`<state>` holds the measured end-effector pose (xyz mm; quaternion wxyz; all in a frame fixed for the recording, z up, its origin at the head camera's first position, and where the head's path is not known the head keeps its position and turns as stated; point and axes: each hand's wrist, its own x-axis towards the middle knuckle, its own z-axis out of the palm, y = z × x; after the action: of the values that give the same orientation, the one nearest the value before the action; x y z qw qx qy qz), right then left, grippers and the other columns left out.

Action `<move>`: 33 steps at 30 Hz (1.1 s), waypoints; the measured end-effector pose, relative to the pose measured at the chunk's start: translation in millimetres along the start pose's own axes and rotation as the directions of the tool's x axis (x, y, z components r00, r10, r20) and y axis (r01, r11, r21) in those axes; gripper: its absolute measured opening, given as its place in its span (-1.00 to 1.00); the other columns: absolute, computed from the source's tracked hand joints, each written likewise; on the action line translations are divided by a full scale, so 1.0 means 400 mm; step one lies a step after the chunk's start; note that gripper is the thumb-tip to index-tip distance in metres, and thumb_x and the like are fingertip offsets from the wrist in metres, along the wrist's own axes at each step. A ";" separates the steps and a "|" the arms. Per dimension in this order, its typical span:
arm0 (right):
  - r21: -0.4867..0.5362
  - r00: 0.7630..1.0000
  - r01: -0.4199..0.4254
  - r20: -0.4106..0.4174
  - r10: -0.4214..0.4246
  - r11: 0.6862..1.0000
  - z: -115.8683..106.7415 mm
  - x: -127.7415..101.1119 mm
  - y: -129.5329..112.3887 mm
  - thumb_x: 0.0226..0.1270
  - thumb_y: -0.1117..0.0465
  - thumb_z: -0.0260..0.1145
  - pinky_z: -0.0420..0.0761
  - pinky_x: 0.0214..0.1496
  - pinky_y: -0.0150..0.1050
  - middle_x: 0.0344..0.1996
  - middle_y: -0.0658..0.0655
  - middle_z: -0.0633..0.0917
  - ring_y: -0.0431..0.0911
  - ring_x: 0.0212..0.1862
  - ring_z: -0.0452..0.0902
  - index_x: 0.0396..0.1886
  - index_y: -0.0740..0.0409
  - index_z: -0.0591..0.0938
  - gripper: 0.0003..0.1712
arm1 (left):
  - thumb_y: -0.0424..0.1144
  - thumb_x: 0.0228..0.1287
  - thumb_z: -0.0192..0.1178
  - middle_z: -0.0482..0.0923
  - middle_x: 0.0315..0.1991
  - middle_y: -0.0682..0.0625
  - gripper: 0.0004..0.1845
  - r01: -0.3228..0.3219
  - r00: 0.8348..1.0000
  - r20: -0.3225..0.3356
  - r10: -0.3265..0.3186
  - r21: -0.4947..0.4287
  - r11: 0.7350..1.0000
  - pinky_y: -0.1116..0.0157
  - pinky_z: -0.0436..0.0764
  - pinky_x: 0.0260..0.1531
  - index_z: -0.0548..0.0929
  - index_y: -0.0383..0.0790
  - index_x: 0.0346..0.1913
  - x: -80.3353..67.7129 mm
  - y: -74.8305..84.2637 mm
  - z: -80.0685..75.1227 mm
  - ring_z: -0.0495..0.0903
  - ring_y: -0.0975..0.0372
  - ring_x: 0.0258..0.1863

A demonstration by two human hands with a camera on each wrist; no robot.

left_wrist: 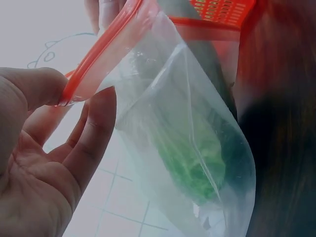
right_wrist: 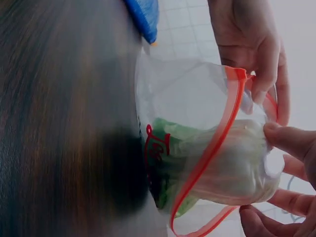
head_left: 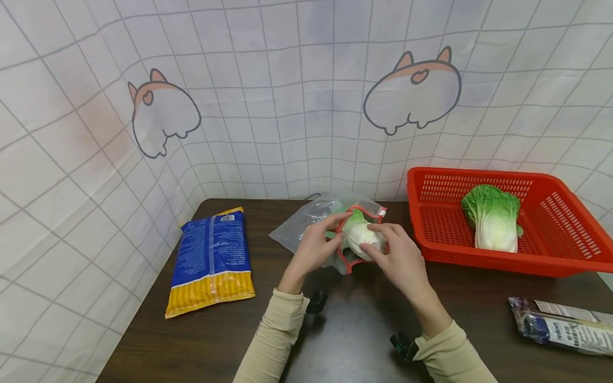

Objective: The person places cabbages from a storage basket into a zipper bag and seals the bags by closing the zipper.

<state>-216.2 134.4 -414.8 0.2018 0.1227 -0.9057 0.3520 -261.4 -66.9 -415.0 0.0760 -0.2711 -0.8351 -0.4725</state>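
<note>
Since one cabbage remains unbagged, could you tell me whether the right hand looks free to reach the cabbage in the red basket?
Probably not yet: the right hand grips the cabbage at the zip bag's mouth. The basket cabbage lies uncovered in the red basket close by.

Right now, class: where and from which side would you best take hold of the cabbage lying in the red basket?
Probably the cabbage's pale stem end, coming from above. The red basket is open-topped with raised walls, so a sideways reach is blocked; the white base looks firmer than the frilly green leaves.
</note>
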 end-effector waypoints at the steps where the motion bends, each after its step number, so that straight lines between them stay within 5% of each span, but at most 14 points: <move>1: -0.009 1.000 0.000 -0.009 0.000 1.000 0.000 -0.001 -0.001 0.13 0.08 0.52 0.46 -0.38 -0.19 -0.02 0.22 0.59 -0.04 -0.37 0.47 0.08 0.12 0.66 -0.49 | -0.43 0.32 0.17 0.62 0.10 -0.13 -0.49 -0.001 1.000 0.000 0.001 0.002 1.000 0.38 0.52 -0.58 0.54 -0.02 0.30 0.000 0.000 0.000 0.66 0.16 -0.13; 16: 0.126 0.997 -0.009 -0.076 0.019 0.992 0.003 0.007 0.008 0.06 0.20 0.56 0.53 -0.32 -0.20 -0.10 0.19 0.58 -0.01 -0.30 0.45 -0.05 0.14 0.69 -0.59 | -0.46 0.29 0.19 0.65 0.01 -0.10 -0.51 -0.030 0.999 0.041 0.029 0.009 1.000 0.40 0.57 -0.43 0.56 -0.10 0.27 0.000 0.008 0.021 0.66 0.17 -0.23; 23: 0.109 0.998 -0.034 -0.056 0.040 0.993 0.011 0.007 0.012 0.10 0.24 0.53 0.48 -0.33 -0.22 -0.12 0.23 0.59 0.00 -0.33 0.45 0.05 0.20 0.69 -0.53 | -0.46 0.29 0.18 0.65 0.01 -0.09 -0.49 -0.022 0.997 0.072 0.021 0.010 1.000 0.42 0.53 -0.52 0.56 -0.06 0.28 0.001 0.016 0.026 0.67 0.14 -0.27; 33: 0.080 0.998 -0.003 -0.068 0.008 0.997 0.019 0.005 0.010 0.08 0.28 0.54 0.49 -0.34 -0.19 -0.06 0.24 0.60 -0.02 -0.38 0.46 0.09 0.22 0.69 -0.49 | -0.46 0.29 0.18 0.60 0.12 -0.07 -0.49 0.022 1.000 0.020 -0.022 0.006 1.000 0.39 0.54 -0.48 0.55 -0.07 0.29 0.001 0.020 0.031 0.66 0.17 -0.12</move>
<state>-221.6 131.9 -421.0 0.2268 0.1161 -0.8837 0.3927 -256.0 -53.2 -415.5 0.0634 -0.2666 -0.8400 -0.4683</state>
